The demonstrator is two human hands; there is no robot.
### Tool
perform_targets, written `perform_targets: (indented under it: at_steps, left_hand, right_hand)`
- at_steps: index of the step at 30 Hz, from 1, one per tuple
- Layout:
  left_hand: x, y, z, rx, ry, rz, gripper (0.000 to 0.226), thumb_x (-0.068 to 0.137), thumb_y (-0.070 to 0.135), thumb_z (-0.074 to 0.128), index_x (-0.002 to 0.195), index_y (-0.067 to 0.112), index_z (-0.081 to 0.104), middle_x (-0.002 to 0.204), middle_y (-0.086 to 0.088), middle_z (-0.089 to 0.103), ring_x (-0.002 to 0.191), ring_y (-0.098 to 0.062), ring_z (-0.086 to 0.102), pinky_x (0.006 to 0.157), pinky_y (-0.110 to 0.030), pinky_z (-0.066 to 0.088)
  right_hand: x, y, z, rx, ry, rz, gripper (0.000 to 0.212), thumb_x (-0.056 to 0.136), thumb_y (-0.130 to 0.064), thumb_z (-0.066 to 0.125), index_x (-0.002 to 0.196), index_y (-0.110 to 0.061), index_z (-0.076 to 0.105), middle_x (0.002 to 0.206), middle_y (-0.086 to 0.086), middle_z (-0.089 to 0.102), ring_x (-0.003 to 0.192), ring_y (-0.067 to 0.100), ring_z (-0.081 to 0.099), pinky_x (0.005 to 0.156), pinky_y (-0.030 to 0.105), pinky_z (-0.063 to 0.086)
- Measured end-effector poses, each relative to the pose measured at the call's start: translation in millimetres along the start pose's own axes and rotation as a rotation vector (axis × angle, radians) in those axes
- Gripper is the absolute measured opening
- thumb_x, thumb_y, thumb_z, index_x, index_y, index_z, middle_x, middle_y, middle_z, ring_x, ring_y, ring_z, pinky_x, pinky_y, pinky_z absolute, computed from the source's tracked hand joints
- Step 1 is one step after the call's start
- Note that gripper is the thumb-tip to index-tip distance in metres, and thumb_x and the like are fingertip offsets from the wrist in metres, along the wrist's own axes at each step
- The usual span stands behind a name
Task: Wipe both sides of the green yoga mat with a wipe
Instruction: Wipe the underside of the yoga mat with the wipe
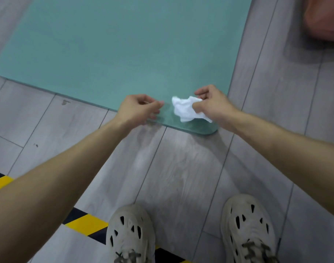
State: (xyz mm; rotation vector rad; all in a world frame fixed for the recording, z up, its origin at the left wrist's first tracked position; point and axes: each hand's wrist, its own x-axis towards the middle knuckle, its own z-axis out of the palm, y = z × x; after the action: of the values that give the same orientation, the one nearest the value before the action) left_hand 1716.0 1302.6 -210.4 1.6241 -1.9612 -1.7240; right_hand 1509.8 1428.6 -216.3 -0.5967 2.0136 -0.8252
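Note:
The green yoga mat (124,46) lies flat on the grey plank floor and fills the upper middle of the view. A crumpled white wipe (183,109) hangs over the mat's near right corner, pinched by my right hand (211,105). My left hand (139,109) hovers over the mat's near edge just left of the wipe, fingers loosely curled and blurred, holding nothing that I can see.
My two feet in beige perforated shoes (130,234) stand on the floor below the mat. A yellow-and-black hazard tape stripe (86,223) crosses the lower left floor. A reddish object (325,18) sits at the top right corner.

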Motion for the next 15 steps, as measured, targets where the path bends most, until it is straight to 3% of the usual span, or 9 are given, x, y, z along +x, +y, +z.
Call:
perform_targets:
  at_steps: [2,5,8,10,12,13,15]
  left_hand:
    - [-4.0,12.5,12.9,-0.058,-0.150,0.049,0.040,0.091,0.044,0.080,0.121,0.018,0.072,0.109,0.002,0.079,0.096,-0.012,0.077,0.071,-0.026,0.061]
    - [0.6,16.9,25.7,-0.172,-0.217,0.055,0.034,0.097,0.037,0.076,0.124,0.017,0.073,0.113,0.002,0.079,0.107,-0.017,0.075,0.092,-0.041,0.061]
    - [5.1,16.8,27.3,-0.292,-0.163,0.016,0.017,0.099,0.023,0.072,0.115,0.015,0.076,0.106,0.001,0.081,0.095,-0.014,0.076,0.083,-0.035,0.058]
    - [7.3,14.8,26.0,-0.326,-0.135,-0.003,0.019,0.100,0.021,0.072,0.117,0.013,0.075,0.104,0.001,0.081,0.087,-0.011,0.075,0.073,-0.029,0.057]
    - [9.1,11.7,25.5,-0.363,-0.109,-0.026,0.024,0.101,0.022,0.071,0.120,0.008,0.073,0.103,-0.003,0.080,0.081,-0.011,0.075,0.067,-0.026,0.057]
    - [10.4,10.2,25.1,-0.374,-0.092,-0.039,0.025,0.102,0.022,0.069,0.120,0.005,0.072,0.102,-0.005,0.079,0.079,-0.013,0.074,0.067,-0.027,0.058]
    - [13.4,7.1,23.5,-0.368,-0.055,-0.049,0.025,0.104,0.022,0.068,0.119,0.002,0.070,0.098,-0.008,0.076,0.072,-0.015,0.071,0.067,-0.030,0.060]
  right_hand:
    - [1.3,-4.3,-0.1,0.209,-0.016,0.051,0.060,0.064,-0.015,0.077,0.122,-0.014,0.063,0.117,0.004,0.072,0.106,0.022,0.072,0.092,0.040,0.061]
    - [-0.3,-12.7,1.4,0.396,-0.096,0.037,0.044,0.084,0.002,0.077,0.125,-0.006,0.064,0.121,0.016,0.074,0.107,0.035,0.076,0.095,0.053,0.062]
    - [-7.0,-15.2,5.5,0.445,-0.079,0.013,0.032,0.093,-0.003,0.076,0.123,-0.006,0.064,0.122,0.022,0.073,0.099,0.033,0.077,0.084,0.048,0.066]
    - [-12.3,-10.3,6.6,0.421,-0.107,-0.020,0.045,0.091,-0.016,0.084,0.129,-0.010,0.060,0.120,0.017,0.072,0.100,0.029,0.077,0.079,0.046,0.067]
    - [-16.3,-4.3,5.9,0.217,-0.124,-0.117,0.064,0.084,-0.023,0.091,0.137,-0.018,0.055,0.118,0.008,0.069,0.094,0.023,0.078,0.076,0.041,0.067]
    - [-16.3,-2.4,6.7,0.126,-0.104,-0.168,0.061,0.084,-0.020,0.090,0.134,-0.020,0.056,0.115,0.006,0.070,0.088,0.023,0.079,0.076,0.041,0.066]
    - [-11.8,-3.8,8.6,0.140,-0.022,-0.198,0.025,0.096,-0.013,0.077,0.116,-0.014,0.062,0.099,0.011,0.076,0.076,0.028,0.079,0.075,0.047,0.066]
